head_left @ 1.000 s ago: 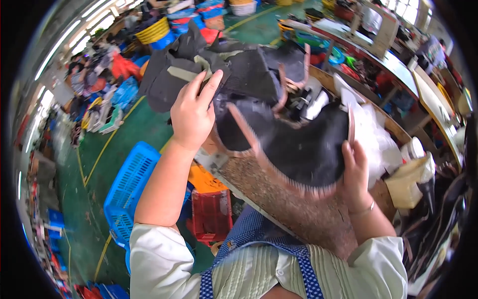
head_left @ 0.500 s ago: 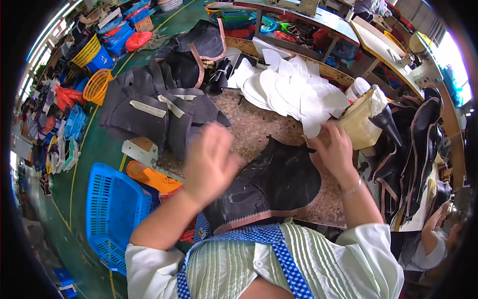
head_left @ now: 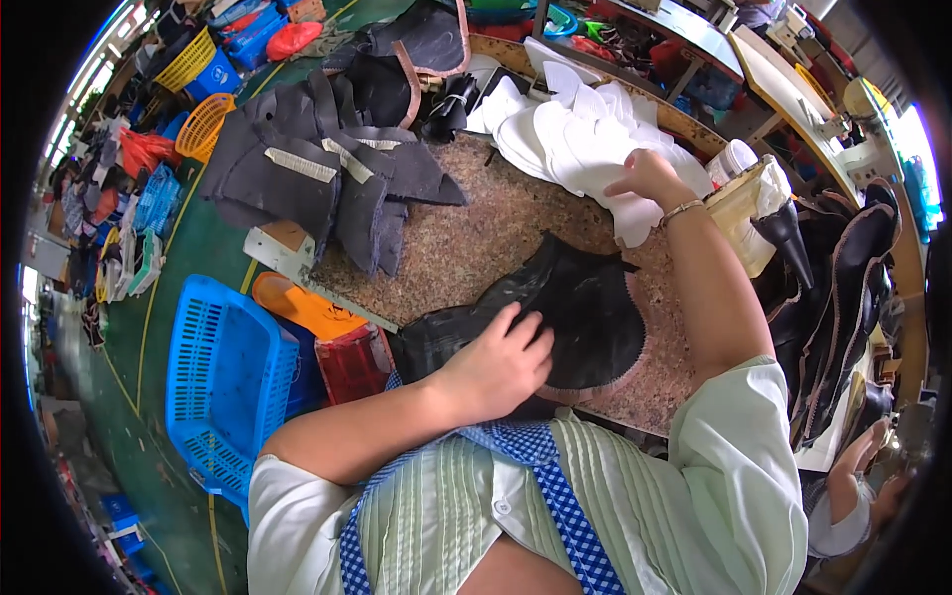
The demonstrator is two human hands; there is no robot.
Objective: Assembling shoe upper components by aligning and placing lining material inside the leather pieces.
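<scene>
Hands on the black piece and the white stack

My left hand (head_left: 496,362) lies flat and loose on the black leather piece (head_left: 575,312) at the near edge of the counter (head_left: 476,238); my right hand (head_left: 650,178) rests on the stack of white cut pieces (head_left: 575,139) behind it, grip apparently loose, fingers partly hidden. Grey panels (head_left: 317,178) crowd the left side. On the floor, a blue basket (head_left: 223,382) looks empty, beside a red bin (head_left: 352,362).

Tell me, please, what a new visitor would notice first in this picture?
First, the black leather piece in the middle of the speckled worktable, with the left hand pressed flat on it. Next, the right hand on the pile of white cut pieces further back. A blue plastic crate stands at the left.
</scene>
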